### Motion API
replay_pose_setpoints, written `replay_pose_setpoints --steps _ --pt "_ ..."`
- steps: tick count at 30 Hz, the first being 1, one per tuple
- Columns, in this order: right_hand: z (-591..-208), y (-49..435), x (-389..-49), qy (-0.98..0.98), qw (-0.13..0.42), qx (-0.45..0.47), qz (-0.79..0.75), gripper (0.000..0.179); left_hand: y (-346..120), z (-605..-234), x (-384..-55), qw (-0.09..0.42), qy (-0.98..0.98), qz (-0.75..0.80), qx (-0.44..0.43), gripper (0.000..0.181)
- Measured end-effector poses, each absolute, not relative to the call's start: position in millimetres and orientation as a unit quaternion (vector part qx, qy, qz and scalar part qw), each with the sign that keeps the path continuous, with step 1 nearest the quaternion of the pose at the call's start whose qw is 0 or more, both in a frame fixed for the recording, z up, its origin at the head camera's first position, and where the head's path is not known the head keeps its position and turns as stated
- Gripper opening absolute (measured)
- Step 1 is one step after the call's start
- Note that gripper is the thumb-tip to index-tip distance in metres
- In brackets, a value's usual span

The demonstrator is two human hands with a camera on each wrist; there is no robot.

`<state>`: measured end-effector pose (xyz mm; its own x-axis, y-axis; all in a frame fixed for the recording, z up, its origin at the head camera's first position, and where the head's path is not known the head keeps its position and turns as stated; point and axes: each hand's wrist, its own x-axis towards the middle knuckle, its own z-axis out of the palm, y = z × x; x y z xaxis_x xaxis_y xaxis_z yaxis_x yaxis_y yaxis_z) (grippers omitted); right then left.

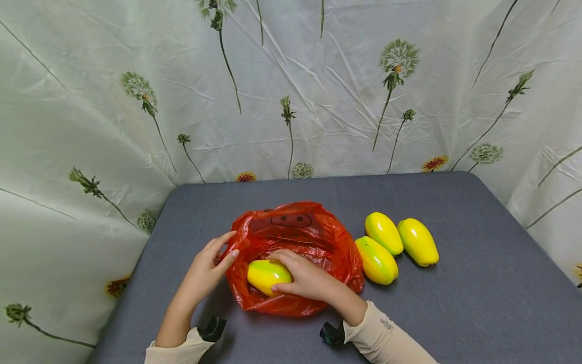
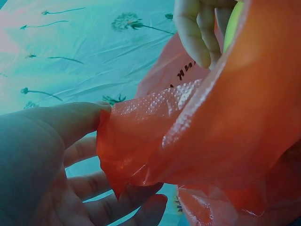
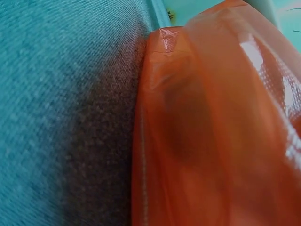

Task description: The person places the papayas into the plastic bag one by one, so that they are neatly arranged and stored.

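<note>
My right hand (image 1: 303,275) grips one yellow fruit (image 1: 265,275) inside the red bag (image 1: 284,306); my left hand (image 1: 206,273) pinches its nine-o'clock rim. Three more fruits (image 1: 384,233) lie outside, at three o'clock.

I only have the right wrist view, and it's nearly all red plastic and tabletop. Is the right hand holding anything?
Observer: Yes. In the head view, the right hand grips a yellow-green fruit within the open mouth of the red bag.
Operator: I can't see the other hand at all. Where is it?
Observer: The left hand touches the left side of the bag's rim, its thumb and fingers apart.
Operator: Is there any more fruit outside the bag?
Observer: Yes, three other fruits lie close together on the grey table, to the right of the bag in the head view.
</note>
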<state>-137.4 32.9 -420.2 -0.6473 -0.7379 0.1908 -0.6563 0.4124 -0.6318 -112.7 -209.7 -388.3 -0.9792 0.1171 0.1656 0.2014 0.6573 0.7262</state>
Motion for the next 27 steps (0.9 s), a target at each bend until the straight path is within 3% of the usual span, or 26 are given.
replay_pose_setpoints --steps 19,27 --pt "-405.4 41.2 -134.1 0.804 0.046 -0.423 -0.415 0.047 -210.2 -389.5 -112.6 0.065 -0.910 -0.397 -0.099 0.045" --pt "-394.5 50.2 -129.4 0.798 -0.018 -0.427 -0.426 0.049 -210.4 -390.0 -112.7 0.066 -0.909 -0.398 -0.104 0.045"
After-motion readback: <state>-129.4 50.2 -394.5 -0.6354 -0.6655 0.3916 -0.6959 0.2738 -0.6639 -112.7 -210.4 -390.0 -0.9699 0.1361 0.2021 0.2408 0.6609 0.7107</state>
